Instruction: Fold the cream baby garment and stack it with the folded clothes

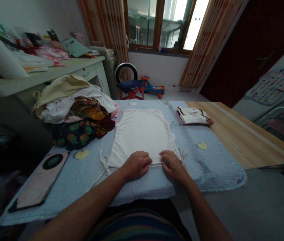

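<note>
A white knit garment (140, 135) with thin ties at its sides lies flat on a pale blue terry towel (147, 187). My left hand (136, 165) rests on its near hem, fingers curled onto the fabric. My right hand (173, 166) pinches the same hem a short way to the right, and a thin white band stretches between the two hands. A loose white tie (104, 164) trails off the garment's left side.
A heap of cream, white and floral clothes (74, 112) sits left of the garment, with a folded white garment (193, 115) beyond it. A pink flat case (40, 180) and yellow heart-shaped patches (81, 154) lie on the towel. A wooden tabletop (242, 134) extends right.
</note>
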A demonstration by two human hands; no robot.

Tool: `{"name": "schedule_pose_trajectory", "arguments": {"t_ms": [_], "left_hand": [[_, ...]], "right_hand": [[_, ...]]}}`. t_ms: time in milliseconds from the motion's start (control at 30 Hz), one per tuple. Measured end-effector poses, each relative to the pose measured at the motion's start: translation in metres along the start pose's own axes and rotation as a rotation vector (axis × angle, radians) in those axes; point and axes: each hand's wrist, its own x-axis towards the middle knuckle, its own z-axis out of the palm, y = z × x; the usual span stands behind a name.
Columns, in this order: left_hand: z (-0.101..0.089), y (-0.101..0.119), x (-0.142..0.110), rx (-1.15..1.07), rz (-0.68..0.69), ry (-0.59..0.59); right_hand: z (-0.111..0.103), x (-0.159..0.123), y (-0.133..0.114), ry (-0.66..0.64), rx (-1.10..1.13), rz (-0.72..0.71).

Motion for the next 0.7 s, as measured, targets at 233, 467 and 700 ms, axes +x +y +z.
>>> {"name": "schedule_pose_trajectory", "arguments": {"t_ms": [233, 467, 700], "left_hand": [[-0.004, 0.003, 0.0, 0.015, 0.023, -0.037], [-0.006, 0.004, 0.001, -0.019, 0.033, -0.015], [-0.002, 0.002, 0.001, -0.02, 0.041, -0.009]], "right_hand": [[-0.007, -0.01, 0.007, 0.008, 0.011, 0.007], [-0.012, -0.017, 0.011, 0.036, -0.008, 0.043], [-0.017, -0.023, 0.012, 0.071, -0.099, 0.066]]}}
